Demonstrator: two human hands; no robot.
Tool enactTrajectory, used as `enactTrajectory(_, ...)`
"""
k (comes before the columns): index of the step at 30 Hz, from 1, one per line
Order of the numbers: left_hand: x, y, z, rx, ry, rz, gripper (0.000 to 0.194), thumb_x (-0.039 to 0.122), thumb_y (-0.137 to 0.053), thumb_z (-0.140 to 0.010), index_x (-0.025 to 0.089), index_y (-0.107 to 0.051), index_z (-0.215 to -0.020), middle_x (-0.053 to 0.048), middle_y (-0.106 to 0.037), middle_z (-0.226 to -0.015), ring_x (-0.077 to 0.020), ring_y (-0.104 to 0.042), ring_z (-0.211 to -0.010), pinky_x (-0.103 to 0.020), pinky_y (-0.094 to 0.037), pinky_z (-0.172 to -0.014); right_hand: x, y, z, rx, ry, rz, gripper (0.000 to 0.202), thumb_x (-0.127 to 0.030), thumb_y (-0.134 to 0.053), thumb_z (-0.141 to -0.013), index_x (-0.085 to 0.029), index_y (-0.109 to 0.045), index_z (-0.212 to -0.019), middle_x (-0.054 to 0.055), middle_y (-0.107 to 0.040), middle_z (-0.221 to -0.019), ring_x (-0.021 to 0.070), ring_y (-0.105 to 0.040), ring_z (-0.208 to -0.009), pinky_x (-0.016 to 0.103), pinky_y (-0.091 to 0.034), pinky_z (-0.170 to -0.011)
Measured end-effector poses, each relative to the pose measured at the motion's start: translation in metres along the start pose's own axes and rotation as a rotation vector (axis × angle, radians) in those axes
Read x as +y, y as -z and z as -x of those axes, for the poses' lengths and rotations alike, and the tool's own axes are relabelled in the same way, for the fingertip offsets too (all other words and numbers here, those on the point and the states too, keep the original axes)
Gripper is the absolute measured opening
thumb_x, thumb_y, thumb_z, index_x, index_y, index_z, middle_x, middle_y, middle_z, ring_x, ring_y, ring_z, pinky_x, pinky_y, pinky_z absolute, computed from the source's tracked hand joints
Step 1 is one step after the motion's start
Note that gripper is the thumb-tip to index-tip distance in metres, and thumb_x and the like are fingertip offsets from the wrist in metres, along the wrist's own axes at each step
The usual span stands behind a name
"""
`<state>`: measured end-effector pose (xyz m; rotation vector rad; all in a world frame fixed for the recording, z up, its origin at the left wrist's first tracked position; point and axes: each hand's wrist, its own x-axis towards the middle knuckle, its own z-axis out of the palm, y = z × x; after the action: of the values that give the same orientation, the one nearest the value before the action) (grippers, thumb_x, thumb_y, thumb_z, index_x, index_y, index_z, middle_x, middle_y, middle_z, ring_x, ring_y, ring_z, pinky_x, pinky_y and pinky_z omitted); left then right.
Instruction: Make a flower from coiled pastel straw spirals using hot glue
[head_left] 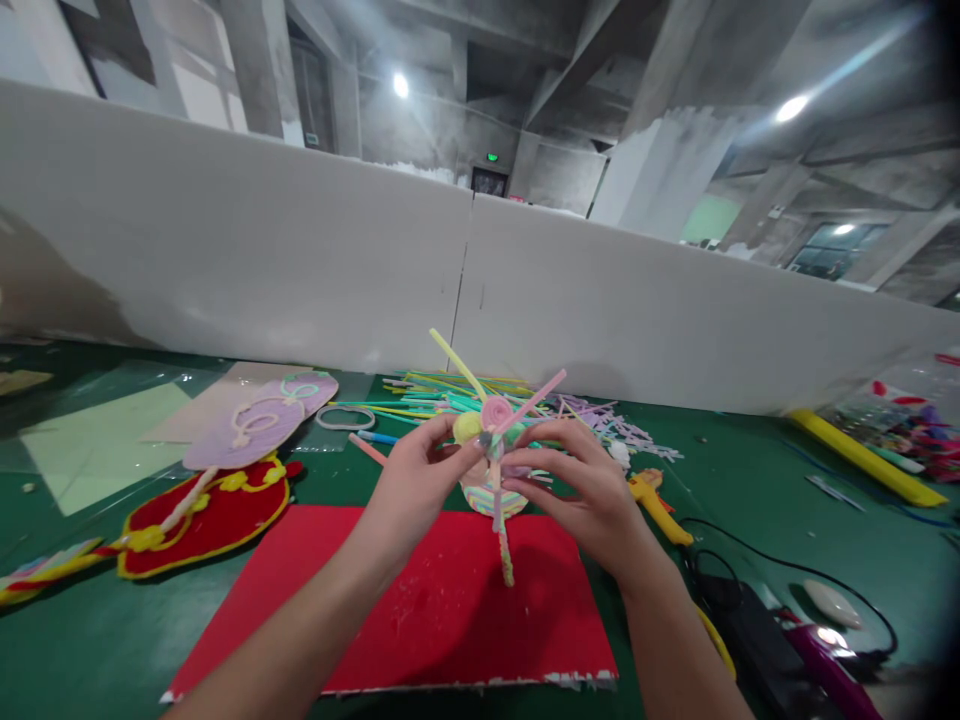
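Observation:
Above the red board, both hands hold a small craft piece made of coiled fuzzy stems, a pipe-cleaner flower (496, 412). A pink coil tops it, with a yellow coil at its left and a green one partly hidden at its right. From it a yellow stem (459, 364) and a pink stem (534, 398) stick up. My left hand (424, 470) pinches its middle between thumb and fingers. On the right side, the fingers of my right hand (574, 480) close on it. A striped round piece (491, 498) and a twisted stalk (506, 560) show below.
The red board (360, 620) lies on the green table. Behind are loose pipe cleaners (427, 400). At left lie a purple fan shape (262, 420) and a red one (210, 515). A yellow glue gun (660, 508), black cable and purple tool (832, 670) lie right.

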<state>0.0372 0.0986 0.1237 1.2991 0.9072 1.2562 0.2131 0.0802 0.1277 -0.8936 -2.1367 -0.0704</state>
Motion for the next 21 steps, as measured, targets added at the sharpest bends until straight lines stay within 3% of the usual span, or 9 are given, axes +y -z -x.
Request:
enactTrajectory(11, -0.004, -0.001, 0.0, -0.049, 0.045, 0.085, 0.017, 0.028, -0.068, -0.067, 0.016, -0.061, -0.076, 0.001, -0.062, -0.072, -0.0128, -0.055, -0.067, -0.024, -0.043, -0.065, 0.002, -0.006, -0.001, 0.022, 0.151, 0.198, 0.01, -0.027, -0.063, -0.077, -0.026, -0.064, -0.087, 0.002, -0.063, -0.082, 0.0184, -0.055, -0.084, 0.036, -0.041, -0.081)
enactTrajectory(21, -0.006, -0.004, 0.003, -0.025, 0.023, 0.049, 0.015, 0.028, -0.065, -0.07, 0.016, -0.059, -0.076, 0.001, -0.059, -0.07, -0.0122, -0.053, -0.067, -0.022, -0.041, -0.062, -0.003, -0.018, -0.002, 0.17, 0.054, 0.142, 0.003, -0.023, -0.064, -0.075, -0.024, -0.062, -0.075, 0.0, -0.065, -0.074, 0.0164, -0.056, -0.073, 0.037, -0.041, -0.079)
